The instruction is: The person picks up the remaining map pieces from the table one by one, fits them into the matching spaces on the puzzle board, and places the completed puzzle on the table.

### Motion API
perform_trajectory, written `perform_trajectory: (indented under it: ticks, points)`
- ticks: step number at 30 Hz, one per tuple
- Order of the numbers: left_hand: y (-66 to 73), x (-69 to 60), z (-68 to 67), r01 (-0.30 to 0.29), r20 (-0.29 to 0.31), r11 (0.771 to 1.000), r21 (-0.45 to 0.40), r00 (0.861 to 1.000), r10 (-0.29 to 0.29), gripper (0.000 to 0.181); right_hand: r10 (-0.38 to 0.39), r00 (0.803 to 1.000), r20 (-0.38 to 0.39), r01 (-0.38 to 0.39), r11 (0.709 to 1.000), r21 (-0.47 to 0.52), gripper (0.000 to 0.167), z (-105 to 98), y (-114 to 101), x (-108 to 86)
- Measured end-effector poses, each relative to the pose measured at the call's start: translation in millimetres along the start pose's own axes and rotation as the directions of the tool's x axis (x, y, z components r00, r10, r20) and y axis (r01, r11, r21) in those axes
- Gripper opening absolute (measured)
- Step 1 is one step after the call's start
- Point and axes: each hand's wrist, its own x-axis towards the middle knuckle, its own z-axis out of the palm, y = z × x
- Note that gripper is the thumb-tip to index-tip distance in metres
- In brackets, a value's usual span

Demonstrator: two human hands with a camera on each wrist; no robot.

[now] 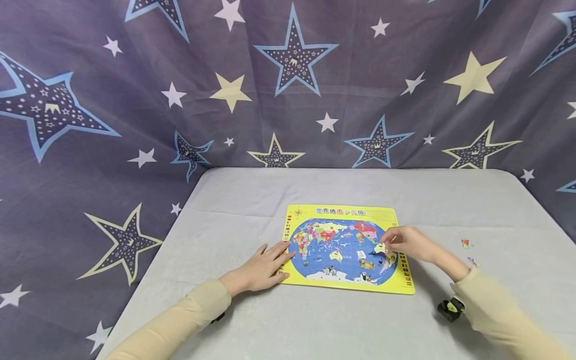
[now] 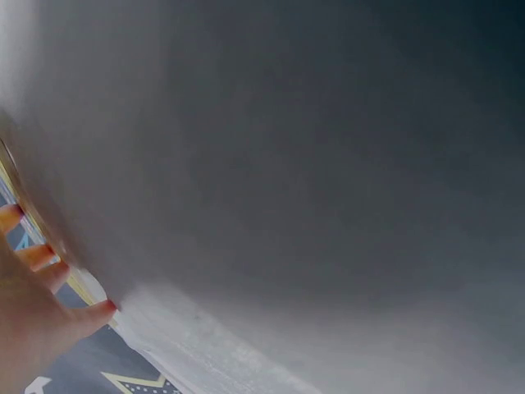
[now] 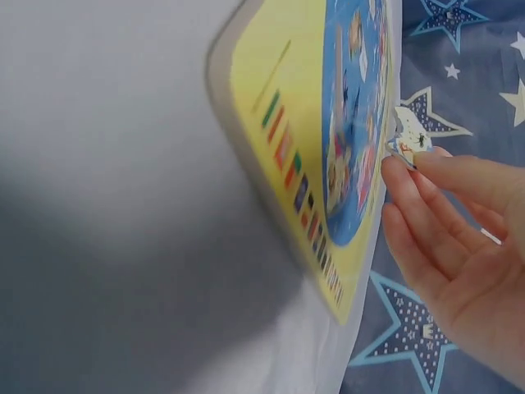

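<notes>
Nearest my head cam, pale sleeves [image 1: 155, 325] are filling the space below both hands, w/ a black gadget [image 1: 450, 309] sitting by the R cuff. L hand [image 1: 261, 267] is lying w/ fingers spread, tips resting on the L edge of the yellow map board [image 1: 346, 288]; prob. steadying it. Board is lying flat on the grey cloth [image 1: 252, 200], betw. the two hands. R hand [image 1: 410, 243] is pinching a small pale puzzle piece [image 1: 380, 248] betw. thumb and fingertips, over the R part of the map. R wrist cam is showing the piece tilted; I can't tell if its low edge is touching the board. L wrist cam isn't giving me much: fingertips at the board edge, rest mostly cloth. Two loose pcs [image 1: 467, 243] are lying on the cloth R of the R hand, apart from the board, one just beside the R cuff. Star curtain [image 1: 292, 55] is hanging beyond both hands.

Step in hand, my read: R hand is fitting one piece, w/ two others waiting. Next move is prob. calling for laying that piece flat, matching its outline to a gap near the R fingertips, then pressing down, L hand's weight stopping any slide. I'm not making out the gap itself b/c the R fingers are hiding that patch.
</notes>
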Motion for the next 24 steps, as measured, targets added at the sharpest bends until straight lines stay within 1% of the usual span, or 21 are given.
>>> perform_trajectory:
  ticks: [6,9,16,21,24]
  points:
    - [-0.1,0.3,0.1,0.002,0.000,1.000,-0.001,1.000,-0.002,0.058,-0.004,1.000,0.026,0.003,0.999,0.032,0.014,7,-7,9.0]
    - [-0.2,0.8,0.9,0.002,-0.001,1.000,-0.003,1.000,-0.002,0.058,-0.006,0.999,0.036,0.004,1.000,0.031,0.014,11,-11,13.5]
    - [0.0,0.4,1.0,-0.002,-0.006,1.000,-0.002,1.000,0.002,0.059,-0.044,0.998,0.049,0.044,0.999,0.010,0.013,21,-19,23.6]
    - [0.3,-0.4,1.0,0.001,-0.002,1.000,-0.009,1.000,-0.001,0.059,-0.021,0.998,0.062,0.019,0.999,0.035,0.012,29,-24,30.4]
    - [0.4,-0.3,0.3,-0.002,-0.010,1.000,-0.011,1.000,0.002,0.058,-0.037,0.997,0.062,0.035,0.999,0.034,0.012,32,-26,34.0]
